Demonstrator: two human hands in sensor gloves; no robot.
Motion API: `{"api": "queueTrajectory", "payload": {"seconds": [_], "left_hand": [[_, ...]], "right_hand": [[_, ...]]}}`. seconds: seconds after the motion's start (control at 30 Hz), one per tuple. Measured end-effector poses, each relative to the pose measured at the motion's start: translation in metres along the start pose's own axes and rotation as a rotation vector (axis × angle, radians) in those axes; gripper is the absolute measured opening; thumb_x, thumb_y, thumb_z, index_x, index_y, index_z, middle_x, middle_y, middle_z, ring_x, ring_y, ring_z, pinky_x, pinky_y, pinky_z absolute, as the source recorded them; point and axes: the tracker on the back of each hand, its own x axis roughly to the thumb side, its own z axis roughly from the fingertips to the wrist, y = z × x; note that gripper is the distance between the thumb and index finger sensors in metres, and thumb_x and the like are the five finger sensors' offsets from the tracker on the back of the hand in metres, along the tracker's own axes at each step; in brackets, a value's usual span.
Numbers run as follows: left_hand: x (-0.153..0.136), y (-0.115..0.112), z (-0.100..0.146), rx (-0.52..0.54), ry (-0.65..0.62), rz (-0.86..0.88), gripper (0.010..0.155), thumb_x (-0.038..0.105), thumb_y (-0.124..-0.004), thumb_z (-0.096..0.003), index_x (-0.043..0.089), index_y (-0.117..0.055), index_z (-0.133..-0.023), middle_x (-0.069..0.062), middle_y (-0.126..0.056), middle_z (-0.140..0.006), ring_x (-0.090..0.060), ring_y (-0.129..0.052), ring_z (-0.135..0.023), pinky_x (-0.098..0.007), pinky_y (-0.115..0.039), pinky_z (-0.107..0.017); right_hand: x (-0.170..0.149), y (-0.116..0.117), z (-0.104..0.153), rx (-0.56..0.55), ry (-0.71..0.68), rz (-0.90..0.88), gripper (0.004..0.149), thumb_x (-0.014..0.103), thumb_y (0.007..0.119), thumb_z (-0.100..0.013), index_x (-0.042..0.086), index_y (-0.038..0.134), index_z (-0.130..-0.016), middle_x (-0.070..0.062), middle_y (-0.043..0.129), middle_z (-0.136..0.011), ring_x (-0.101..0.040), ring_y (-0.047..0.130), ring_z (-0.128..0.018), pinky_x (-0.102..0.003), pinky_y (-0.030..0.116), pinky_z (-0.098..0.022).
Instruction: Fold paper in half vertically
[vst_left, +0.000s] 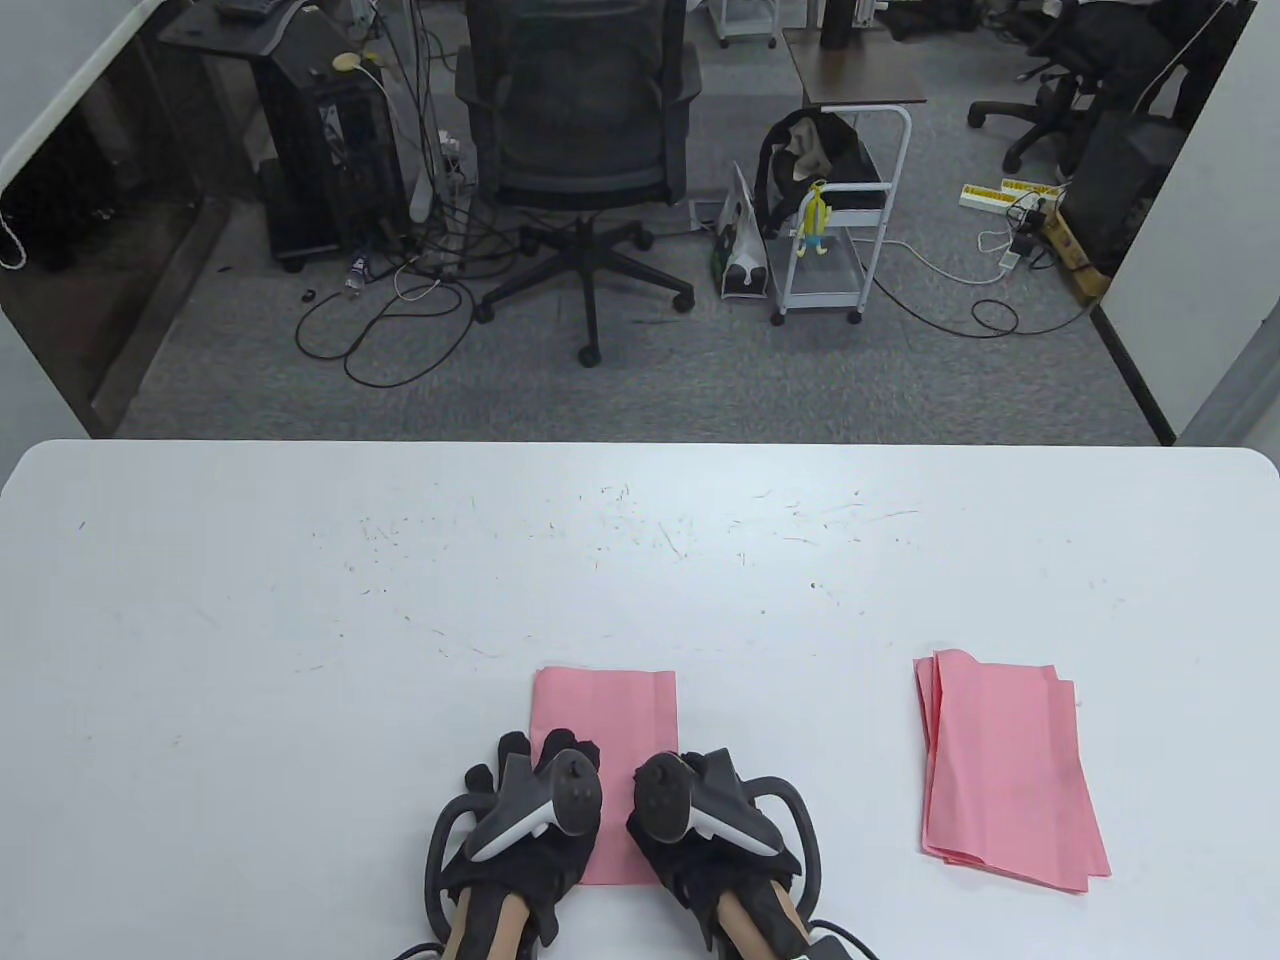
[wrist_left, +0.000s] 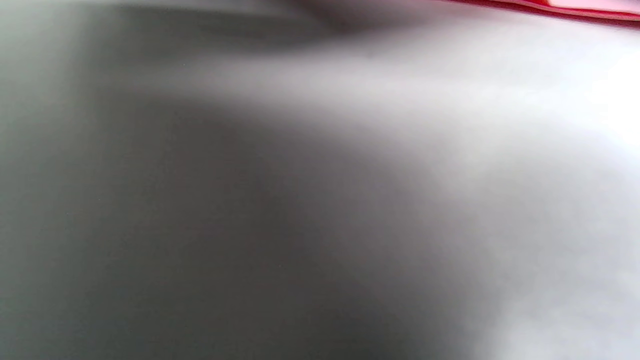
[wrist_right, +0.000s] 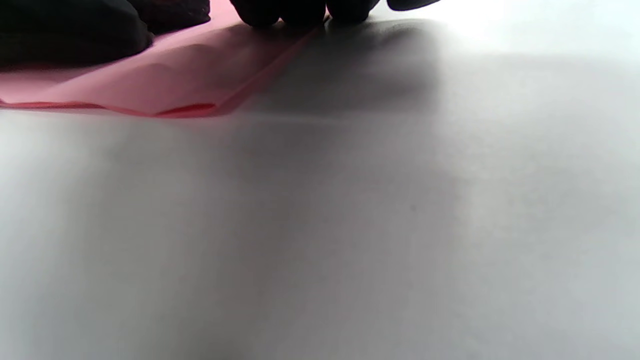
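Observation:
A pink paper lies folded into a narrow upright rectangle near the table's front edge. My left hand rests flat on its lower left part, fingers spread. My right hand presses on its lower right edge. In the right wrist view the paper shows two layers at its near corner, and my fingertips press along its edge. The left wrist view shows only blurred table and a thin strip of the pink paper at the top right.
A stack of several pink sheets lies on the white table to the right of my hands. An office chair, a small cart and floor cables stand beyond the far edge.

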Motion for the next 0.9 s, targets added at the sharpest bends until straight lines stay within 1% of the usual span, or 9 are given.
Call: {"api": "queueTrajectory", "payload": {"seconds": [0.17, 0.3, 0.4, 0.5, 0.77, 0.9], "left_hand": [[0.000, 0.000, 0.000, -0.001, 0.000, 0.006, 0.068, 0.050, -0.041, -0.0613, 0.032, -0.008, -0.118, 0.002, 0.000, -0.126, -0.049, 0.000, -0.112, -0.074, -0.015, -0.076], [-0.001, 0.000, 0.000, -0.003, 0.000, 0.006, 0.068, 0.050, -0.041, -0.0614, 0.032, -0.008, -0.118, 0.002, 0.000, -0.125, -0.049, 0.000, -0.112, -0.074, -0.015, -0.076], [-0.001, 0.000, 0.000, -0.005, -0.001, 0.006, 0.068, 0.050, -0.041, -0.0615, 0.032, -0.007, -0.118, 0.002, 0.000, -0.125, -0.049, 0.000, -0.112, -0.074, -0.015, -0.076], [-0.001, 0.000, 0.000, -0.009, 0.000, 0.008, 0.068, 0.050, -0.041, -0.0615, 0.032, -0.007, -0.118, 0.003, 0.000, -0.125, -0.049, 0.000, -0.112, -0.074, -0.015, -0.076], [0.000, 0.000, -0.001, -0.011, -0.001, 0.009, 0.068, 0.050, -0.041, -0.0616, 0.032, -0.007, -0.118, 0.002, 0.001, -0.125, -0.049, 0.001, -0.112, -0.074, -0.015, -0.076], [0.000, 0.000, -0.001, -0.012, -0.002, 0.010, 0.068, 0.050, -0.041, -0.0615, 0.032, -0.007, -0.118, 0.002, 0.000, -0.125, -0.049, 0.001, -0.112, -0.074, -0.015, -0.076]], "right_hand": [[0.001, -0.002, -0.002, 0.020, 0.018, 0.011, 0.061, 0.051, 0.062, -0.047, 0.023, 0.057, -0.101, -0.005, 0.056, -0.109, -0.033, 0.059, -0.100, -0.054, 0.055, -0.071], [0.001, -0.005, -0.009, 0.048, 0.051, -0.006, 0.061, 0.051, 0.062, -0.048, 0.025, 0.055, -0.102, -0.004, 0.053, -0.110, -0.032, 0.056, -0.102, -0.055, 0.053, -0.072], [-0.001, -0.007, -0.019, 0.085, 0.091, -0.021, 0.062, 0.052, 0.061, -0.048, 0.027, 0.050, -0.104, -0.002, 0.047, -0.112, -0.030, 0.050, -0.104, -0.054, 0.049, -0.075], [-0.004, -0.009, -0.032, 0.156, 0.130, -0.112, 0.065, 0.053, 0.061, -0.048, 0.028, 0.042, -0.105, 0.001, 0.036, -0.115, -0.029, 0.038, -0.107, -0.053, 0.041, -0.077], [-0.007, -0.021, -0.063, 0.180, 0.214, -0.127, 0.065, 0.054, 0.060, -0.048, 0.032, 0.038, -0.106, 0.003, 0.030, -0.116, -0.026, 0.033, -0.108, -0.053, 0.039, -0.078], [-0.009, -0.023, -0.072, 0.183, 0.228, -0.126, 0.065, 0.054, 0.060, -0.048, 0.033, 0.036, -0.105, 0.005, 0.028, -0.115, -0.025, 0.031, -0.108, -0.053, 0.038, -0.078]]}}
